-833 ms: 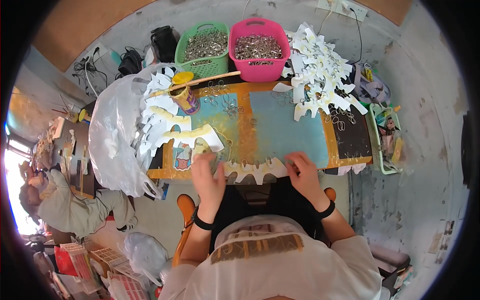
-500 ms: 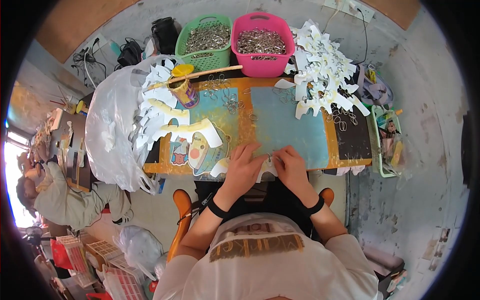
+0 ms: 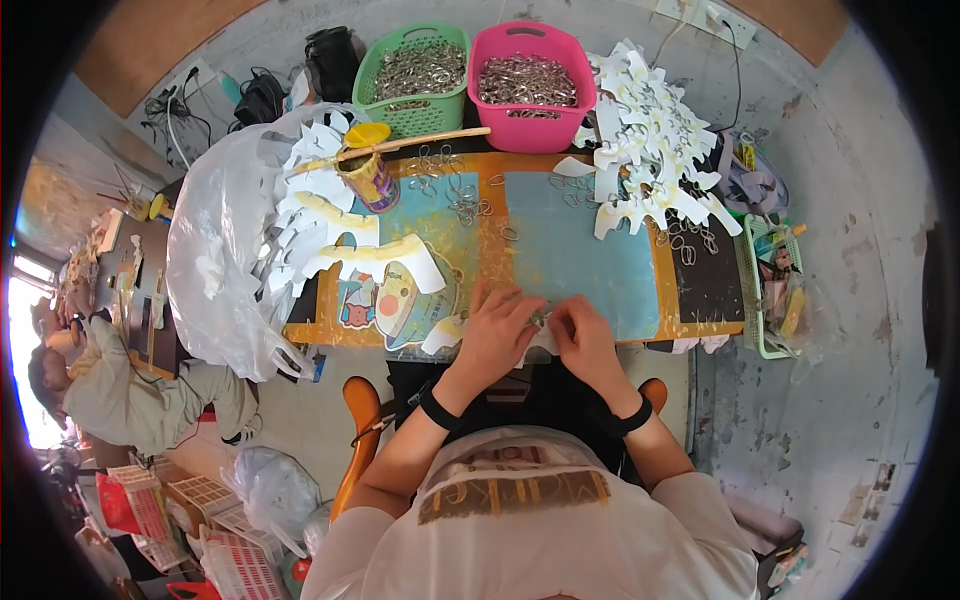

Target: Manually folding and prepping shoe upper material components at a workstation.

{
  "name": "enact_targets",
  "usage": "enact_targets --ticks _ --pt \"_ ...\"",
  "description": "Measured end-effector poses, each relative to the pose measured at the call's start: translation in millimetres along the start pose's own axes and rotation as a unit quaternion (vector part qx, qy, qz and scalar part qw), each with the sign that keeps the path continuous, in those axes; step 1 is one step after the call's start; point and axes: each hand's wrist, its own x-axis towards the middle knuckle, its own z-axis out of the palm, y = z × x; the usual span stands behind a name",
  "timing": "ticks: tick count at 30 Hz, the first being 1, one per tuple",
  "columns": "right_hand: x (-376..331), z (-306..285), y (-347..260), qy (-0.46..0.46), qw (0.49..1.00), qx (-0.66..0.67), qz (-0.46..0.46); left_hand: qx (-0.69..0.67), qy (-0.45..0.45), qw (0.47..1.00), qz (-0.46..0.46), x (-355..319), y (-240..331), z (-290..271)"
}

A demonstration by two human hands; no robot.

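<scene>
At the near edge of the table, my left hand (image 3: pixel 497 328) presses its fingers onto a white cut-out piece (image 3: pixel 541 344), curved like those in the piles. My right hand (image 3: pixel 583 342) is closed on the other side of that piece, thumb and fingers together. Whatever sits between the right fingertips is hidden. White material (image 3: pixel 441 336) also shows left of my left hand. Loose metal rings (image 3: pixel 467 205) lie on the blue mat (image 3: pixel 580 255). A glue-streaked white piece (image 3: pixel 385 258) lies at the left, beside a tin (image 3: pixel 368 185) with a stick across it.
Green (image 3: pixel 418 122) and pink (image 3: pixel 528 138) baskets full of metal rings stand at the back. White pieces with rings (image 3: pixel 650 140) are heaped at the right. A plastic bag (image 3: pixel 215 260) hangs over the left edge. Another person (image 3: pixel 130 390) sits far left.
Both hands stay over the white piece. My left fingers have shifted slightly right, and my right hand's fingers have curled in. A metal ring seen between the fingertips is now covered.
</scene>
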Motion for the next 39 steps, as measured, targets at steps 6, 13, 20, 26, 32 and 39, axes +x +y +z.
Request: enact_targets --ticks 6,13,20,26,32,39 --pt "5.6 3.2 7.9 0.042 0.997 -0.06 -0.013 0.06 0.003 0.998 0.025 -0.9 3.4 6.5" --pt "18.6 -12.7 6.9 0.036 0.998 -0.047 -0.039 0.09 0.001 0.995 0.038 -6.3 1.2 9.6" --pt "2.3 -14.1 7.4 0.027 0.982 -0.028 -0.185 0.107 -0.011 0.993 0.042 -5.6 3.9 9.5" --pt "-3.5 -10.0 21.0 0.009 0.99 -0.024 -0.139 0.072 -0.005 0.997 0.03 -10.1 3.1 12.0" --pt "0.1 -13.4 12.7 0.011 0.985 -0.045 -0.164 0.001 0.013 1.0 -0.022 3.5 8.9 -9.8" --pt "-4.5 -15.4 14.2 -0.004 0.981 -0.094 -0.171 0.041 -0.062 0.99 0.12 19.1 -7.8 -6.5"
